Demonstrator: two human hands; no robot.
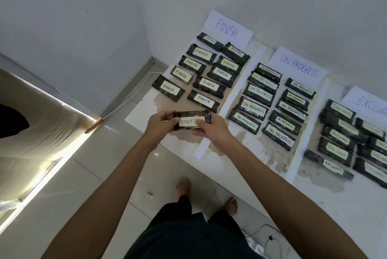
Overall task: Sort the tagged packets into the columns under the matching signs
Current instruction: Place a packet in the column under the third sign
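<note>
I hold a dark packet in both hands above the floor sheet, its pale tag upside down and reading EXCLUDED. My left hand grips its left end and my right hand its right end. Three paper signs lean on the wall: FINISH, ON PROGRESS and EXCLUDED. Several FINISH packets lie under the first sign, several ON PROGRESS packets under the second, and several EXCLUDED packets under the third at the right edge.
A stained white sheet covers the tiled floor under the columns. A white cable runs along the wall corner. My bare feet stand on tiles below. A sunlit doorway is at left, more cables by my right leg.
</note>
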